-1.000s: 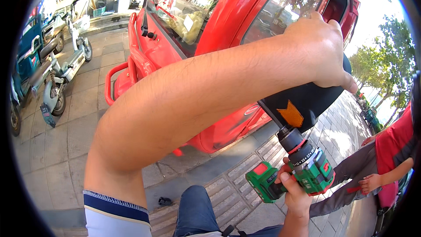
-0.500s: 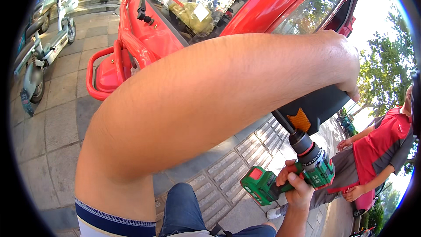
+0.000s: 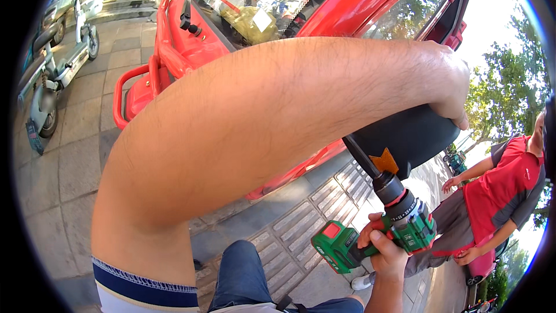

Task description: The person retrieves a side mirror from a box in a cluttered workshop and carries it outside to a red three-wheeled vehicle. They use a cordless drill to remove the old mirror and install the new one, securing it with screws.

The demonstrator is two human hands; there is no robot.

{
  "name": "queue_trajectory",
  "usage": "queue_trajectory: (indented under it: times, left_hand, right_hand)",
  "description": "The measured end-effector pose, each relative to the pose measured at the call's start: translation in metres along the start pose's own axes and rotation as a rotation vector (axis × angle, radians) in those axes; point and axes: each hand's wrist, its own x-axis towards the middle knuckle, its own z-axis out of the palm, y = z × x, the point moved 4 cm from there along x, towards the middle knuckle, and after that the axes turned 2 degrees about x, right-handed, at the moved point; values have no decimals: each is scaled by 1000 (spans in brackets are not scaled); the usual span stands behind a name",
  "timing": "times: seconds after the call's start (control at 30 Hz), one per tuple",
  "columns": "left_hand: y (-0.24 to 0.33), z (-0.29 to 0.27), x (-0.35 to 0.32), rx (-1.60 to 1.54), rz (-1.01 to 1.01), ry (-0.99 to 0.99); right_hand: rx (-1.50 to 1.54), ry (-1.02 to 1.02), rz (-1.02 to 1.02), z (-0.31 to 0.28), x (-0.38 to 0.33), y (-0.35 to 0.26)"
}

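Observation:
My left arm reaches across the view to a black side mirror (image 3: 420, 136) with an orange arrow-shaped marker (image 3: 385, 161). My left hand (image 3: 453, 90) grips the mirror's far upper edge; most of its fingers are hidden behind it. In my right hand (image 3: 387, 246) is a green and black cordless drill (image 3: 408, 223), held by its handle, with its battery pack (image 3: 336, 246) toward the left. The drill's chuck points up and left, and a dark shaft (image 3: 362, 155) lies ahead of it beside the mirror. My forearm covers the shaft's far end.
A red vehicle (image 3: 347, 8) with a windshield and a red tubular guard (image 3: 120, 101) stands ahead. At the right a person in a red and grey shirt (image 3: 498, 191) stands close by. Parked scooters (image 3: 69, 64) are at the left on paving slabs (image 3: 87, 127).
The drill and my right hand have shifted slightly left and up. The mirror and my left hand have also moved a little left, and more of the mirror shows.

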Motion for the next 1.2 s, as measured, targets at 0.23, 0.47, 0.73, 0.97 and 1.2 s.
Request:
queue_trajectory:
  times: [0.23,0.47,0.73,0.97,1.2]
  left_hand:
    - [-13,-4,9,-77,159,57]
    - [-20,-12,8,-128,86,30]
    - [-22,-8,9,-108,37,-17]
    - [-14,-11,4,-158,117,-3]
    - [-27,-8,9,-107,73,129]
  right_hand:
    - [-554,44,-347,-9,-10,-12]
    - [27,-15,-58,-1,-5,0]
    - [-209,18,-132,-3,-4,8]
    - [-187,2,-131,0,-2,12]
    - [-266,-49,-144,1,5,10]
